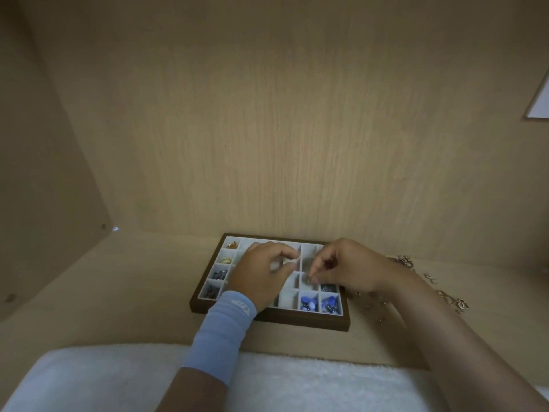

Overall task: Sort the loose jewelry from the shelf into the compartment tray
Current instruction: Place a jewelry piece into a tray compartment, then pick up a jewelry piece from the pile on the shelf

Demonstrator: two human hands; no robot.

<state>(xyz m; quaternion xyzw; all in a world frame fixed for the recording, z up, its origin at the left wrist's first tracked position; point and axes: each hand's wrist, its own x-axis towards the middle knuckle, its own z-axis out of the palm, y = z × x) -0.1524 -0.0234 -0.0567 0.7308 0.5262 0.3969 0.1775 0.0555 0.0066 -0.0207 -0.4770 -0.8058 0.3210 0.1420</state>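
Right hand [347,267] pinched a small metal piece [310,278] in its fingertips, just above a middle compartment of the tray [267,319] on the shelf [118,292]. Left hand [261,272] hovered over the tray's centre with fingers curled and thumb near forefinger; whether it held anything could not be told. Several compartments already held pieces, among them blue stones [308,303] at the near right. Loose jewelry [451,298] lay scattered on the shelf right of the tray, so the sorting seemed only partly done.

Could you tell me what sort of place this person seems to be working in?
Probably a shelf inside a wooden wardrobe or cabinet: wood-grain panels close in behind and at the left, a compartment tray sits on the shelf, and loose jewelry lies beside it.
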